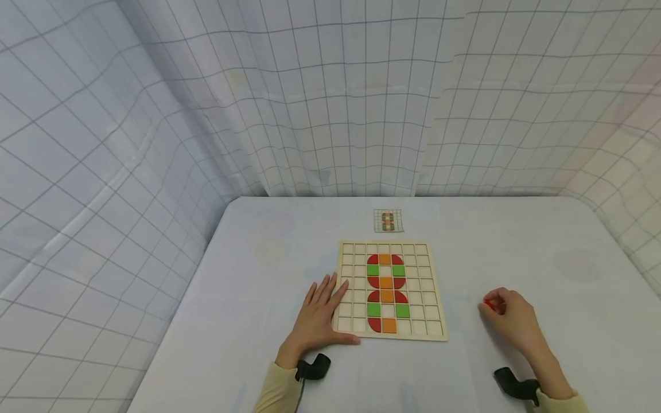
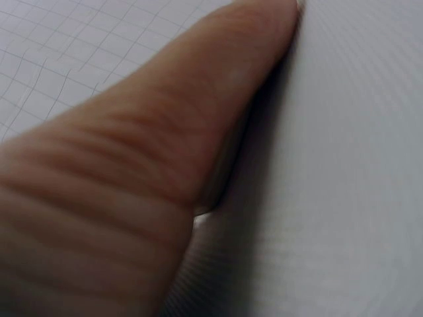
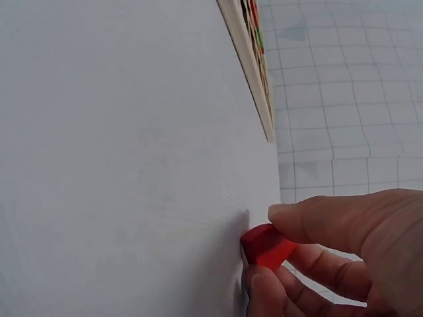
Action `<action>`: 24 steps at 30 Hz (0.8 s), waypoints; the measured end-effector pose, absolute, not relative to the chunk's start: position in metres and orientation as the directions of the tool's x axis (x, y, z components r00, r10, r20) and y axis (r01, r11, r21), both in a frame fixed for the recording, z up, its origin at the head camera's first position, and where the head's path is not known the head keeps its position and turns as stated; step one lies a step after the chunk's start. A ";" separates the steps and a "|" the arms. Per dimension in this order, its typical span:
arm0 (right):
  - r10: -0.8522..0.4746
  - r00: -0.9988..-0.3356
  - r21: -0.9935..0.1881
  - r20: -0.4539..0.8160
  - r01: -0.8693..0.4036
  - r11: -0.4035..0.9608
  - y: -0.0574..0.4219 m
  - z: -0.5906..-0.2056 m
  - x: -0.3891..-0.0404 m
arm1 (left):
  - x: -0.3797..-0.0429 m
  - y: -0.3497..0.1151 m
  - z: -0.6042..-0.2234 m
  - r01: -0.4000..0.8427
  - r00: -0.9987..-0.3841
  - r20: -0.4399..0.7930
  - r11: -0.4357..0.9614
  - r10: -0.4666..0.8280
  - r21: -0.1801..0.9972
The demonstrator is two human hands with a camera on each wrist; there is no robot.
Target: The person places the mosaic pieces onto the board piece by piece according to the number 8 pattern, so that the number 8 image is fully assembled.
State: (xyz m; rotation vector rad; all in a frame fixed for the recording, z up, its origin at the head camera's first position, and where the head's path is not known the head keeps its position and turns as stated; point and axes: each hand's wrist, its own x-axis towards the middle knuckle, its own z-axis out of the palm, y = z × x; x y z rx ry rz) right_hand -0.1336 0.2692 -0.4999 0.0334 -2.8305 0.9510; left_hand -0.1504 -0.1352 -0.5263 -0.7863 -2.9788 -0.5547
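A wooden grid board [image 1: 427,298] lies on the table, with red quarter-round tiles, orange squares and green squares set in its middle columns. Its lowest filled row holds a red quarter-round and an orange square [image 1: 389,326]. My left hand [image 1: 317,318] rests at the board's lower left corner, fingers spread along the left edge and thumb along the front edge. To the right of the board, my right hand [image 1: 511,318] pinches a red tile [image 3: 268,246] between thumb and fingers, close over the table. One side of that tile looks curved. The left wrist view shows mostly a blurred thumb base [image 2: 152,119].
A small pattern card [image 1: 388,221] with a similar coloured figure lies behind the board. White grid-patterned curtains [image 1: 341,103] hang behind and beside the white table [image 1: 268,275]. Black wrist mounts [image 1: 313,367] sit on both forearms.
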 end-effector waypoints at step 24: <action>-0.286 -0.957 -0.930 -0.044 -0.065 0.361 0.192 -0.495 -0.135 | -0.152 -0.135 -0.527 0.465 -0.880 0.082 0.815 0.468 0.345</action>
